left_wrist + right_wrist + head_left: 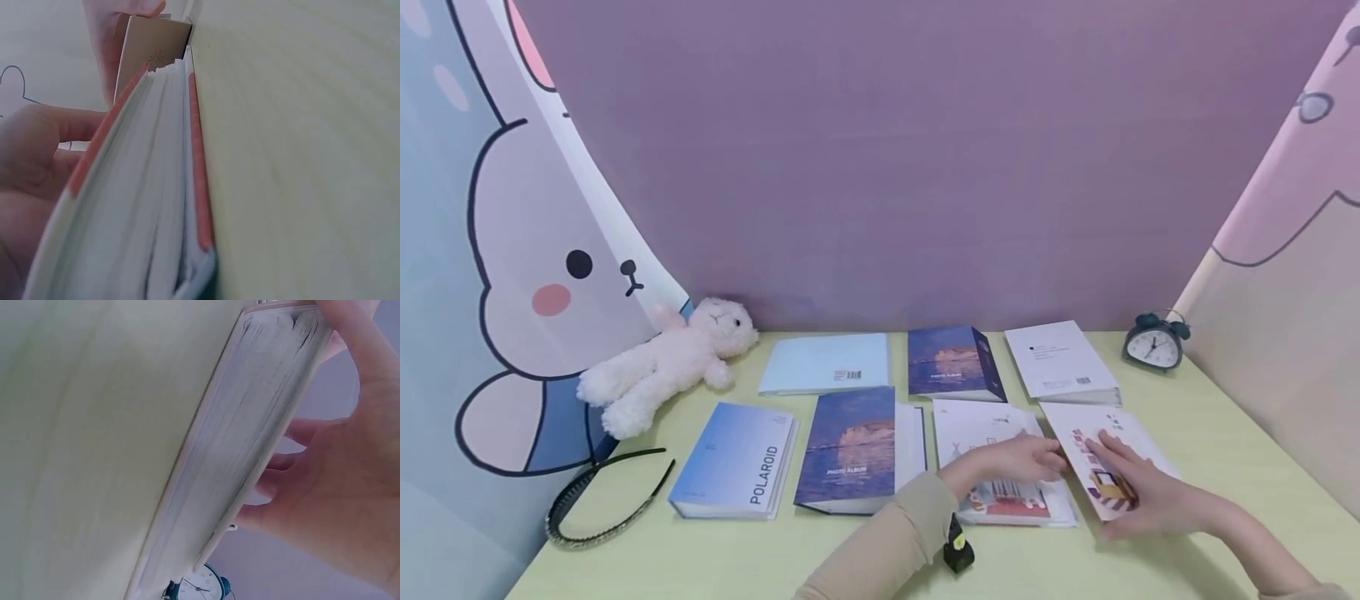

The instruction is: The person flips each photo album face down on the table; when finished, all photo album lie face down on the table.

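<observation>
A white photo album (1078,454) with an orange and yellow drawing lies at the front right. My right hand (1161,492) rests spread across its cover, the thumb by the near left corner. In the right wrist view its page edge (231,444) shows beneath the fingers. My left hand (1018,458) reaches over a second white album (1011,508) with a red-bottomed cover. Its fingertips come up to the first album's left side; whether they touch it is hard to see. The left wrist view shows the second album's pages (144,181) and the tan spine (153,50) beyond.
Nearby lie a blue POLAROID album (730,462), two seascape albums (850,450) (947,358), a pale blue album (827,362) and a white album (1060,358). A plush toy (677,358), a headband (602,533), an alarm clock (1153,346) and a small black item (957,550) are around them.
</observation>
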The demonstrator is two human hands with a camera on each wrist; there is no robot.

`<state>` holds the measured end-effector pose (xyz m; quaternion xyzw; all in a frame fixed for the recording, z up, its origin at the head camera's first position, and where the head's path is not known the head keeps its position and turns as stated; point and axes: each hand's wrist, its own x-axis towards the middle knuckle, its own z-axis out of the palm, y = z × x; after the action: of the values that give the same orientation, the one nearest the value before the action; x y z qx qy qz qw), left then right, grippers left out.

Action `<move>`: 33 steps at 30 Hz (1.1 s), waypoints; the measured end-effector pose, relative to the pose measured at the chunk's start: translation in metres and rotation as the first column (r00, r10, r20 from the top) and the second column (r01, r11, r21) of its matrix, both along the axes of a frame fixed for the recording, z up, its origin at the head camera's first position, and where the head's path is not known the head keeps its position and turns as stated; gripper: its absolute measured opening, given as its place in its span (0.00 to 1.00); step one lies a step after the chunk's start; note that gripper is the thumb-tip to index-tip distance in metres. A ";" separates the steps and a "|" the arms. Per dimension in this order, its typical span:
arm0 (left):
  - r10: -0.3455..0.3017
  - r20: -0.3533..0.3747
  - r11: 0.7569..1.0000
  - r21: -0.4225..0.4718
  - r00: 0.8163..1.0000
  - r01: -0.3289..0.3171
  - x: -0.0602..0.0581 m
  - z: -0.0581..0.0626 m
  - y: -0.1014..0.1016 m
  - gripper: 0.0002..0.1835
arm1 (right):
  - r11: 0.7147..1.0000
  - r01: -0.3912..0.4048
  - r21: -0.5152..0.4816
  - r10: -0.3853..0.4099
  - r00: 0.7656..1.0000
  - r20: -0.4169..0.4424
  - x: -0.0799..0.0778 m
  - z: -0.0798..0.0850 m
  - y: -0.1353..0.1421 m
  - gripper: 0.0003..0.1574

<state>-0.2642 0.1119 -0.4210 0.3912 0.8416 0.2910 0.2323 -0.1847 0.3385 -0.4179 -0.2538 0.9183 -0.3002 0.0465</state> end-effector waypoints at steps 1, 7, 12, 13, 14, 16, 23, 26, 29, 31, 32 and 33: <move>0.005 0.012 1.000 0.020 1.000 -0.005 0.000 0.000 0.000 0.24 | 1.000 -0.001 -0.003 0.001 1.000 -0.010 0.000 0.000 0.000 0.64; 0.055 0.062 0.989 0.137 0.997 -0.063 0.000 0.000 0.002 0.26 | 1.000 -0.022 -0.011 0.020 0.988 -0.152 -0.001 -0.004 0.001 0.59; 0.105 0.104 0.976 0.181 0.989 -0.123 -0.001 -0.001 0.008 0.26 | 0.999 -0.012 -0.040 0.005 0.984 -0.177 -0.004 -0.002 0.001 0.54; 0.109 0.123 0.974 0.184 0.986 -0.131 -0.002 -0.001 0.009 0.26 | 0.999 -0.013 -0.040 0.006 0.985 -0.171 -0.004 -0.002 0.001 0.54; 0.115 0.142 0.972 0.187 0.983 -0.141 -0.002 -0.002 0.008 0.26 | 0.999 -0.014 -0.041 0.007 0.986 -0.166 -0.004 -0.002 0.000 0.54; 0.120 0.177 0.968 0.197 0.977 -0.154 -0.003 -0.002 0.007 0.27 | 0.999 -0.017 -0.043 0.010 0.988 -0.156 -0.004 -0.002 0.000 0.54; 0.068 0.106 0.981 0.174 0.992 -0.086 -0.003 -0.002 0.002 0.26 | 0.998 -0.044 -0.038 0.036 0.981 -0.190 -0.003 -0.005 0.000 0.54; 0.042 0.066 0.988 0.144 0.997 -0.051 -0.002 -0.001 0.002 0.26 | 1.000 -0.020 -0.025 0.014 0.978 -0.207 -0.001 -0.005 0.000 0.55; 0.050 0.146 0.981 0.180 0.988 -0.076 0.001 0.000 0.005 0.28 | 1.000 0.021 0.001 -0.020 0.978 -0.209 -0.001 -0.002 0.001 0.57; 0.068 0.276 0.960 0.242 0.959 -0.138 0.002 0.000 0.007 0.29 | 0.999 0.046 0.021 -0.041 0.977 -0.207 -0.002 0.000 0.001 0.57; 0.076 0.338 0.946 0.272 0.938 -0.175 0.003 0.000 0.009 0.30 | 0.998 0.051 0.025 -0.045 0.979 -0.201 -0.003 0.002 0.001 0.57; 0.082 0.401 0.930 0.297 0.912 -0.215 0.003 -0.001 0.010 0.31 | 0.998 0.052 0.024 -0.046 0.980 -0.194 -0.003 0.003 0.000 0.57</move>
<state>-0.2609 0.1217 -0.4217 0.2948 0.7460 0.5173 0.2985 -0.1880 0.3385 -0.4144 -0.2583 0.9288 -0.2617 -0.0467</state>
